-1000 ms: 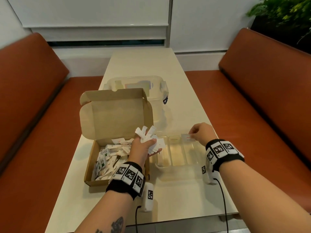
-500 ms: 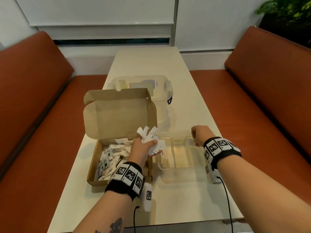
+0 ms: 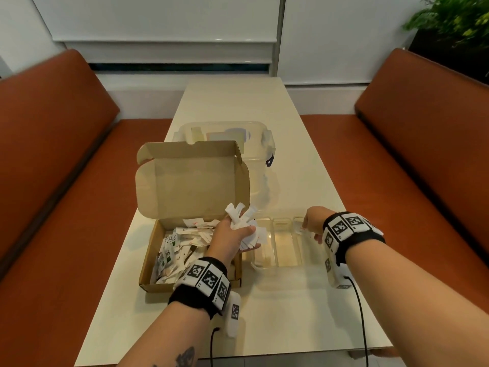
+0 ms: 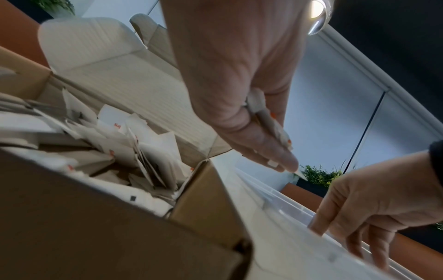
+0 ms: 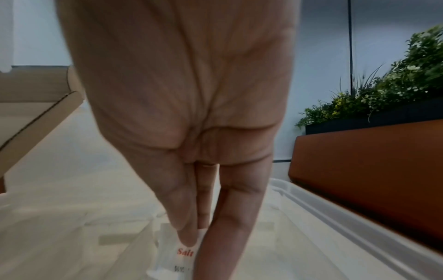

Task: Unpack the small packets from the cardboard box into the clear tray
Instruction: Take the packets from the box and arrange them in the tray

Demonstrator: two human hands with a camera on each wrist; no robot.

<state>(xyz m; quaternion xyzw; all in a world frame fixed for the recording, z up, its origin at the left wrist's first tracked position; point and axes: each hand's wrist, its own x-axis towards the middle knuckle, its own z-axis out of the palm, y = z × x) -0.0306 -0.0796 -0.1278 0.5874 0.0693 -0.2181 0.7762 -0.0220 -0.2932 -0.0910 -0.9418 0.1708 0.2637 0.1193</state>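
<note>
An open cardboard box (image 3: pixel 148 271) holds several small white packets (image 3: pixel 182 245), some with green labels. My left hand (image 3: pixel 232 231) hovers over the box's right edge and grips a fanned bunch of white packets (image 3: pixel 246 223), also pinched in the left wrist view (image 4: pixel 268 121). To the right lies the clear tray (image 3: pixel 280 263), split into compartments. My right hand (image 3: pixel 311 221) reaches into its far right compartment and pinches one white salt packet (image 5: pixel 177 253) between thumb and fingers, down by the tray floor.
A clear lidded plastic tub (image 3: pixel 225 133) stands behind the box's raised lid (image 3: pixel 190 181). The cream table (image 3: pixel 291 327) runs between two orange benches (image 3: pixel 53 181). A potted plant (image 3: pixel 455 25) sits at the back right.
My right hand has lowered the single packet from above the tray's far edge down into the right compartment. The left hand keeps its bunch of packets, barely moved.
</note>
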